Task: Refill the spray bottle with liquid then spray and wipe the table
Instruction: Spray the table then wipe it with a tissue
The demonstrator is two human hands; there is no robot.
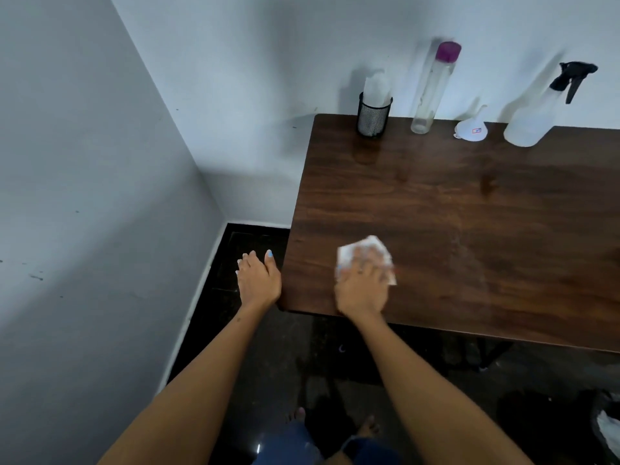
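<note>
My right hand (362, 285) presses a white paper tissue (367, 250) flat on the dark wooden table (469, 213), near its front left corner; the hand looks blurred. My left hand (258, 278) hangs just off the table's left edge, fingers apart, holding nothing. The translucent spray bottle (533, 119) with a black trigger head stands at the back right by the wall. Beside it lies a small white funnel (469, 129). A tall clear bottle (431, 92) with a purple cap stands left of the funnel.
A black mesh cup (373, 117) holding white tissues stands at the table's back left. White walls meet in a corner on the left. Black floor lies below, with a dark bag (604, 427) at the lower right.
</note>
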